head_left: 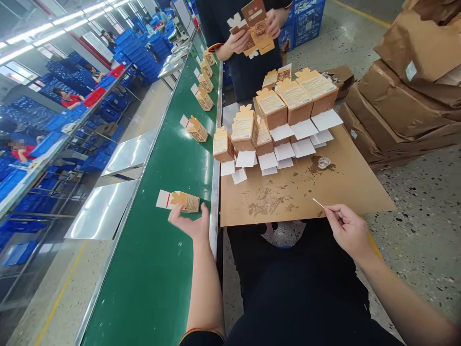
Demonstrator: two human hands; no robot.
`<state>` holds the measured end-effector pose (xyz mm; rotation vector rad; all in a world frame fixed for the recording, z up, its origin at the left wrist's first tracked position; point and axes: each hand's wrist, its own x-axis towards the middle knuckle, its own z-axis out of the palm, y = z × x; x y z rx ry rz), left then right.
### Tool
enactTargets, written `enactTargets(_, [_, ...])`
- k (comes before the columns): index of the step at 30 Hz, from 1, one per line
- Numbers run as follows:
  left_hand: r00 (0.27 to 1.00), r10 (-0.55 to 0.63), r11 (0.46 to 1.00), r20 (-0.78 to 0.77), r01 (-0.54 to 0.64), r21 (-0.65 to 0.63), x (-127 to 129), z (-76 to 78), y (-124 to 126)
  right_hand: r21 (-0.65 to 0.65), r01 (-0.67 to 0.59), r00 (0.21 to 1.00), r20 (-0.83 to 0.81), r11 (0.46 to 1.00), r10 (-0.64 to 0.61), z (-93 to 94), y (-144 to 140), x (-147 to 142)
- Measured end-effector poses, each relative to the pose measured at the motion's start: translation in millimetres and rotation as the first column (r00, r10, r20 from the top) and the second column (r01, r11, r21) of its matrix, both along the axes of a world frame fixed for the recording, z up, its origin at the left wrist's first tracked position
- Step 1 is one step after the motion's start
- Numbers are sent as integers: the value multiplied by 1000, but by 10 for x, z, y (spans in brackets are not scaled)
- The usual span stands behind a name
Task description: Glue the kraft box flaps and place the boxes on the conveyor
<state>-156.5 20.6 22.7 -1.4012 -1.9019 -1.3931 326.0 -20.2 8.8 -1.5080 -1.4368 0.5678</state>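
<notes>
A thin stick (318, 203) was pinched in the right hand (348, 231) fingers. The left hand (190, 222) fingers were spread wide just beside a small box (185, 202) on the green belt (158, 269).

The conveyor belt (162, 250) beside you is plain dark green. The small box (185, 202) by your left hand (190, 223) is tan with a white flap bearing a red stripe. Your worktop (342, 187) is brown cardboard blotched with darker stains. The stacked boxes (288, 101) are tan with pale printed labels and white flaps. Blue crates (140, 53) line the far side.
</notes>
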Motion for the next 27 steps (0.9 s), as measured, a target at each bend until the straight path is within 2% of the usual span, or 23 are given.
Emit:
enactTargets(2, [979, -185, 980, -84, 178, -86, 288, 64, 320, -3, -6, 1000, 3, 1000, 6, 16, 41, 42])
enactTargets(4, [942, -323, 930, -97, 297, -216, 575, 130, 751, -1, -33, 999, 2, 999, 33, 58, 117, 30])
enactTargets(7, [911, -410, 854, -47, 365, -369, 860, 188, 1296, 17, -59, 998, -18, 998, 59, 121, 201, -10])
enactTargets(9, [912, -410, 838, -20, 368, -404, 935, 179, 1385, 26, -42, 999, -28, 999, 43, 135, 194, 13])
enactTargets(11, [914, -404, 854, -31, 364, -373, 956, 131, 1190, 16, -3, 1000, -31, 1000, 4, 129, 148, 94])
enactTargets(14, [891, -443, 865, -97, 397, -306, 966, 18, 511, -19, 67, 998, -5, 998, -67, 142, 114, 288])
enactTargets(17, [832, -542, 811, -120, 480, -335, 1052, -104, -251, -25, 142, 984, 116, 990, -138, 249, 271, 505])
enactTargets(20, [779, -618, 740, -107, 532, -412, 1246, -207, -747, -39, 132, 934, 341, 990, -111, 435, 656, 670])
enactTargets(22, [750, -656, 687, -81, 549, -476, 1364, -238, -889, -78, 54, 877, 480, 995, -10, 552, 979, 720])
enactTargets(25, [683, -731, 587, 1, 630, -509, 1402, -196, -915, -136, -79, 782, 606, 988, 146, 641, 1435, 720])
enactTargets(26, [669, -742, 573, 42, 666, -478, 1376, -166, -889, -156, -119, 764, 616, 981, 191, 642, 1561, 712])
enactTargets(27, [675, -731, 584, 98, 694, -421, 1338, -134, -846, -172, -157, 757, 612, 973, 230, 630, 1671, 703])
